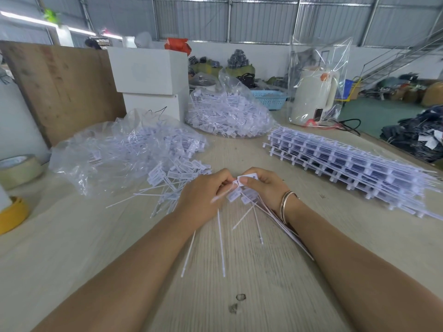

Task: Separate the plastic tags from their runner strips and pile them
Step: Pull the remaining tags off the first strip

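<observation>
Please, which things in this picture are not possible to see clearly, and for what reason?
- Tags between the left hand and right hand, head view: fingers cover them, and motion blurs them, so their count is unclear.
- Print on the loose pile: too small to read.
- Yellow tape roll: cut off by the left edge.
- Kettle: glare on its clear bag hides detail.
- Runner stack: layers too fine to count.

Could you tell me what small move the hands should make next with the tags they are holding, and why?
Probably twist the pinched tag free: the left hand and right hand both grip the same cluster, then drop it on the loose tag pile at left.
</observation>
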A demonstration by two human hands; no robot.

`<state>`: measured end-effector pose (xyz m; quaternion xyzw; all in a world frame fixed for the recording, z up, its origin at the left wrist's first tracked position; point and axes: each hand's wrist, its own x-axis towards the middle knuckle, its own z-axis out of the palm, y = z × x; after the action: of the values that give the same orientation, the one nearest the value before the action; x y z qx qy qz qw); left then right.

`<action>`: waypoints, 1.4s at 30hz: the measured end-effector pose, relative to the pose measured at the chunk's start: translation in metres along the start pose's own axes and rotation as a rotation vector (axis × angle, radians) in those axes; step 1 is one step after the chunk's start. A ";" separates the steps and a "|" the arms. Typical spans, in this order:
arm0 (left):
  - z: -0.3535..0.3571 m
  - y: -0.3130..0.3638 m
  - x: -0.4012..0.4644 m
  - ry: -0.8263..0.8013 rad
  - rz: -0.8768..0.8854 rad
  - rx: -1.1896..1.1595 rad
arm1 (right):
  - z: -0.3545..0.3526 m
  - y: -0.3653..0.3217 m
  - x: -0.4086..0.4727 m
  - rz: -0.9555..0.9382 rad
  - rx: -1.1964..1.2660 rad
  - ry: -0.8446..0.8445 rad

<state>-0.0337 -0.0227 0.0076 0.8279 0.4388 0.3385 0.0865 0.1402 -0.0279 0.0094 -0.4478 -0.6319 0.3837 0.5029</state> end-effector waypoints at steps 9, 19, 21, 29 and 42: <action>-0.005 -0.003 -0.003 0.088 -0.020 -0.118 | -0.017 -0.002 0.002 0.097 -0.133 0.243; -0.002 0.010 -0.003 0.090 0.053 0.113 | 0.004 -0.008 -0.005 -0.102 -0.580 0.096; -0.002 0.014 -0.004 0.084 0.064 0.102 | 0.010 -0.005 -0.005 -0.067 -0.636 -0.018; -0.013 0.000 -0.004 -0.108 -0.190 0.146 | -0.009 -0.008 0.005 0.193 0.141 0.137; -0.022 0.017 -0.008 0.030 0.123 0.162 | -0.009 0.003 0.006 0.216 0.172 0.229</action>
<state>-0.0395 -0.0426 0.0283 0.8524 0.4143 0.3188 -0.0083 0.1491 -0.0211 0.0103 -0.5093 -0.4835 0.4347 0.5638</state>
